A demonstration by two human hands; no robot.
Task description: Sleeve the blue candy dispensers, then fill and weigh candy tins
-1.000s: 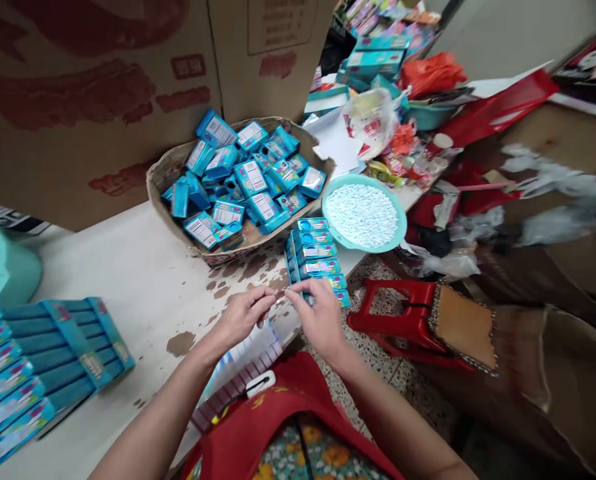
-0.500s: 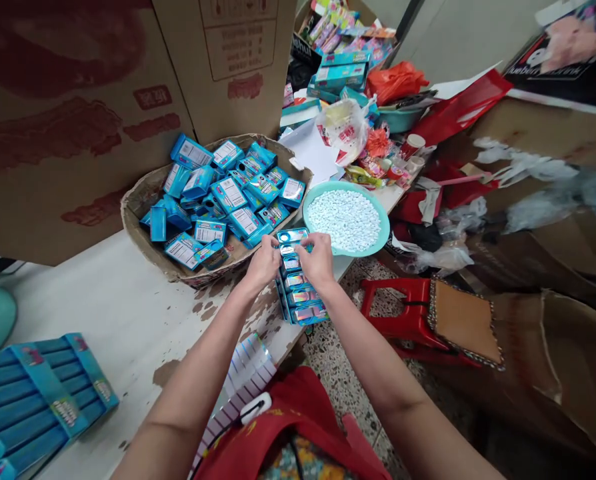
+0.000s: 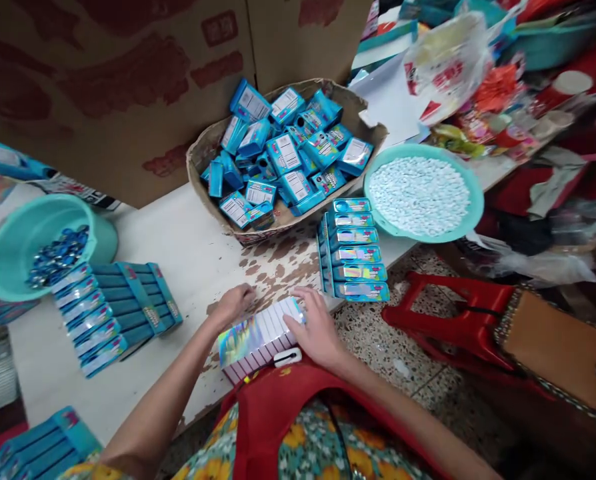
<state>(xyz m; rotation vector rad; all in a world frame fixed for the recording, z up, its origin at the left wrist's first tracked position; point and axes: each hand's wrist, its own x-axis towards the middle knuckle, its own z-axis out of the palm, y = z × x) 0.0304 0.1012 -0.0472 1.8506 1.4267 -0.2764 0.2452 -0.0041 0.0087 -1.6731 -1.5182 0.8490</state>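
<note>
While both hands rest at the near edge, the scene sorts as follows.

Cardboard cartons (image 3: 128, 87): well beyond the fingers, standing along the far side of the table.
Table (image 3: 178, 247): white with worn brown patches, under and around both hands.
Basket (image 3: 203, 150): beyond the fingers, heaped with loose small blue boxes (image 3: 283, 153) lying every way.
Bowl of white pellets (image 3: 421, 193): beyond and to the right of the right-hand fingers, at the table's edge.
Teal bowl (image 3: 13, 240): far to the left of the left hand, holding dark blue bits too small to identify.
Packed trays (image 3: 113, 310): left of the left hand, filled rows of blue packs; more show at the lower left corner.
Row of six boxes (image 3: 353, 253): just beyond the right-hand fingers, lined up neatly, touching one another.
Striped card sheet (image 3: 258, 337): between the two hands, flat at the near edge.
Left hand (image 3: 234, 303): fingers curled loosely on the sheet's far left edge; whether they pinch it I cannot tell.
Right hand (image 3: 315, 327): fingers spread flat on the sheet's right end, pressing rather than gripping.
Progress: judged from the layout, several trays are filled and six boxes stand ready, while the basket remains heaped, so much is left.
</note>
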